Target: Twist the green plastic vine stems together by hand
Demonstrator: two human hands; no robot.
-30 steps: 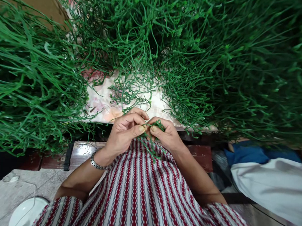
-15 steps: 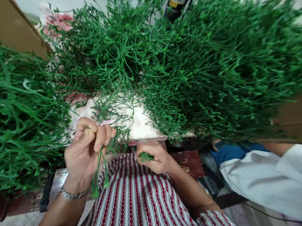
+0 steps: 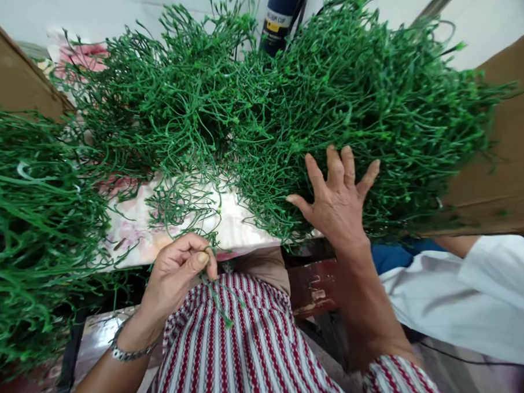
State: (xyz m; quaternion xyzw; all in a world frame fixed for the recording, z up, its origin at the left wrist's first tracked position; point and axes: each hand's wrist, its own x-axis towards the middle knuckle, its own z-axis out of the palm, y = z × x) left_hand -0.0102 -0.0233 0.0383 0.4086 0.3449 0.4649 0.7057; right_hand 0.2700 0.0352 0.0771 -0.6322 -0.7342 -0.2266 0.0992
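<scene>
My left hand (image 3: pixel 182 272) is closed in a pinch on a thin green stem (image 3: pixel 221 311), whose tip hangs down over the striped shirt. On the right, my right hand (image 3: pixel 338 202) lies with fingers spread at the front of a large heap of green plastic-looking stems (image 3: pixel 384 116); it holds nothing. A few loose stems (image 3: pixel 179 203) lie on the flowered tablecloth (image 3: pixel 239 220) in front of my left hand. Another pile of green stems (image 3: pixel 32 212) is at the far left.
A dark blue bottle (image 3: pixel 276 22) stands behind the heap. Cardboard (image 3: pixel 499 174) borders the heap at right, with more cardboard (image 3: pixel 13 62) at upper left. Another person in a white garment (image 3: pixel 466 297) sits at the lower right.
My right hand has let go of the green bunch it held and moved right and forward, opening onto the heap. My left hand has lowered slightly to the right. The view has shifted.
</scene>
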